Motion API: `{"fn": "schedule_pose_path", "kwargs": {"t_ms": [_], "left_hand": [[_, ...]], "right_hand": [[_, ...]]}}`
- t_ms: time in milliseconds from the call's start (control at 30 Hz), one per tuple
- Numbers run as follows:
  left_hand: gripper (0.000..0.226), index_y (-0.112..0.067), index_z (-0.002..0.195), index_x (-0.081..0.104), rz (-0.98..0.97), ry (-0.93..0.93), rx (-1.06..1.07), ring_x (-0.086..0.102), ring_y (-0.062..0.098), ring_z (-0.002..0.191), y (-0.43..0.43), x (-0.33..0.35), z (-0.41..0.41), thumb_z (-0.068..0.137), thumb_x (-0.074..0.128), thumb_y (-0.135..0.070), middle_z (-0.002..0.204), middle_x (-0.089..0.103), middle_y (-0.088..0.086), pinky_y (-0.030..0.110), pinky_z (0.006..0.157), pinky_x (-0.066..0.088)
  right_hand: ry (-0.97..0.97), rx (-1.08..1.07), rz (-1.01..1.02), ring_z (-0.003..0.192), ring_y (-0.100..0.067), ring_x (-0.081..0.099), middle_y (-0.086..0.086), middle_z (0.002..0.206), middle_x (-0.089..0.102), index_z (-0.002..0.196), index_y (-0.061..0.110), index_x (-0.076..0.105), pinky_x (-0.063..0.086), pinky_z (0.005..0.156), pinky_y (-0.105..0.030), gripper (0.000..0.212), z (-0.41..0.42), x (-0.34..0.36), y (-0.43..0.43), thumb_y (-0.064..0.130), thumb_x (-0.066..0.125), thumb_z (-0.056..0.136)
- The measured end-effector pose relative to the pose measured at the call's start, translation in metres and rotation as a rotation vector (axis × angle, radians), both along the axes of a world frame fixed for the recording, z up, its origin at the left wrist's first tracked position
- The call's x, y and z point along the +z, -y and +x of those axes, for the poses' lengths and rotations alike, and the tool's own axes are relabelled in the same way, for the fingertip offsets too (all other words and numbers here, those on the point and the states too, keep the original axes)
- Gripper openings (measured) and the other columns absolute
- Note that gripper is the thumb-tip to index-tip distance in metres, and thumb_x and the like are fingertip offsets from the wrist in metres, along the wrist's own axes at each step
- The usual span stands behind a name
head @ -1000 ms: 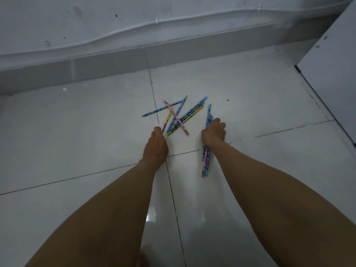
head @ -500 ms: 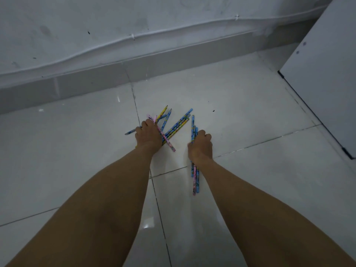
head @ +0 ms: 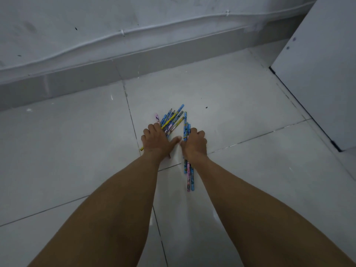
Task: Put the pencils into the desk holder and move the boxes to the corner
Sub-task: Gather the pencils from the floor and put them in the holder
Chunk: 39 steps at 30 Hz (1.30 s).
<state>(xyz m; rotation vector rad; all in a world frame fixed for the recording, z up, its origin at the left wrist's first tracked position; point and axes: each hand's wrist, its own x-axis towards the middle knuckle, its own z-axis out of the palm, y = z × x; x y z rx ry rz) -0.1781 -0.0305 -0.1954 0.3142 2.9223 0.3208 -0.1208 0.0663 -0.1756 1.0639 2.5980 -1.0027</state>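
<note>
1. Scene: glossy white tiled floor (head: 231, 105), grey skirting board (head: 96, 78) along the far wall, white cabinet panel (head: 319, 64) at right.
2. Landmark: the dark grout line (head: 133, 122) running away from the camera toward the skirting board.
3. Fanned bunch of patterned blue, yellow and pink pencils (head: 172, 120): lies on the floor just right of the grout line. Long axes tilt up and to the right, far ends spread toward the skirting board. One yellow end pokes out on the left of the grout line, under the left hand.
4. Straight bundle of blue and pink pencils (head: 189, 178): further right of the grout line, long axis roughly parallel to it, far ends toward the skirting board and near ends toward the camera.
5. Left hand (head: 159, 140): flat on the fanned bunch, fingers spread, thumb out to the right. Pressing down, grip not closed around anything.
6. Right hand (head: 195, 144): fingers curled over the straight bundle mid-length; grip clenched on it.
7. Thumbs nearly touch between the two groups.
</note>
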Motion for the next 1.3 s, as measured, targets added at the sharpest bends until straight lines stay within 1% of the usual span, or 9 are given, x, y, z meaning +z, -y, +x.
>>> {"fn": "schedule_pose_path", "kwargs": {"t_ms": [200,300,400,500,633,800,1033,1200,1300], "left_hand": [[0.043,0.001,0.124,0.041,-0.009,0.097,0.018,0.043,0.035,0.118,-0.010,0.002,0.007,0.095,0.051,-0.030,0.128,0.044,0.020,0.042,0.095,0.037],[0.031,0.003,0.122,0.041,-0.018,0.110,-0.003,0.044,0.037,0.116,-0.010,0.003,0.011,0.094,0.043,-0.009,0.128,0.044,0.022,0.043,0.095,0.038],[0.039,0.002,0.123,0.041,-0.009,0.095,-0.003,0.045,0.037,0.114,-0.003,0.002,0.015,0.096,0.048,-0.025,0.127,0.044,0.021,0.043,0.092,0.039],[0.050,0.001,0.123,0.042,-0.048,0.050,-0.015,0.047,0.036,0.113,0.004,0.000,0.017,0.096,0.047,-0.041,0.125,0.046,0.019,0.043,0.089,0.040],[0.035,0.002,0.122,0.041,-0.079,0.064,-0.023,0.048,0.037,0.113,0.006,-0.002,0.022,0.100,0.041,-0.026,0.126,0.046,0.021,0.044,0.090,0.040],[0.027,0.004,0.119,0.042,-0.054,0.072,-0.028,0.052,0.037,0.108,0.002,-0.002,0.025,0.099,0.032,-0.011,0.123,0.048,0.022,0.044,0.088,0.041],[0.024,-0.001,0.117,0.041,-0.168,0.007,-0.080,0.057,0.033,0.102,0.003,-0.005,0.033,0.100,0.032,-0.015,0.117,0.051,0.018,0.038,0.082,0.045],[0.021,-0.003,0.116,0.040,-0.220,-0.027,-0.124,0.057,0.031,0.101,0.004,-0.003,0.034,0.101,0.034,-0.015,0.113,0.056,0.016,0.037,0.082,0.044],[0.023,0.000,0.118,0.040,-0.162,0.041,-0.068,0.054,0.034,0.106,0.004,0.001,0.035,0.098,0.038,-0.010,0.118,0.052,0.018,0.039,0.086,0.044]], "right_hand": [[-0.003,-0.042,-0.035,0.119,-0.036,0.047,-0.020,0.133,0.039,0.129,0.002,0.039,0.044,0.093,-0.040,0.046,0.007,0.004,-0.003,0.018,0.062,0.092],[0.008,-0.063,-0.039,0.118,-0.037,0.048,-0.019,0.132,0.040,0.128,0.003,0.040,0.044,0.093,-0.040,0.052,0.011,0.007,-0.004,0.023,0.068,0.089],[0.042,-0.066,-0.045,0.118,-0.037,0.046,-0.017,0.133,0.037,0.129,0.005,0.038,0.044,0.092,-0.042,0.062,0.015,0.009,-0.003,0.031,0.072,0.085],[0.082,-0.057,-0.063,0.121,-0.037,0.043,-0.018,0.135,0.035,0.132,0.005,0.035,0.044,0.094,-0.042,0.065,0.015,0.011,-0.003,0.026,0.073,0.084],[0.124,-0.054,-0.062,0.124,-0.037,0.044,-0.022,0.138,0.036,0.134,0.002,0.032,0.043,0.099,-0.041,0.056,0.013,0.013,-0.004,0.010,0.065,0.089],[0.101,-0.081,-0.107,0.124,-0.037,0.049,-0.023,0.135,0.045,0.133,-0.001,0.033,0.043,0.103,-0.041,0.047,0.013,0.010,-0.002,0.006,0.057,0.093],[0.154,-0.089,-0.094,0.127,-0.035,0.044,-0.022,0.140,0.038,0.135,-0.001,0.032,0.041,0.101,-0.037,0.049,0.006,0.002,0.005,0.012,0.057,0.095],[0.176,0.062,0.115,0.124,-0.030,0.041,-0.019,0.137,0.039,0.135,-0.003,0.033,0.036,0.102,-0.034,0.043,0.011,-0.007,0.014,0.011,0.049,0.097],[0.151,0.081,0.127,0.124,-0.032,0.041,-0.021,0.137,0.038,0.133,-0.004,0.032,0.037,0.102,-0.034,0.042,0.015,-0.011,0.016,0.005,0.048,0.095]]}}
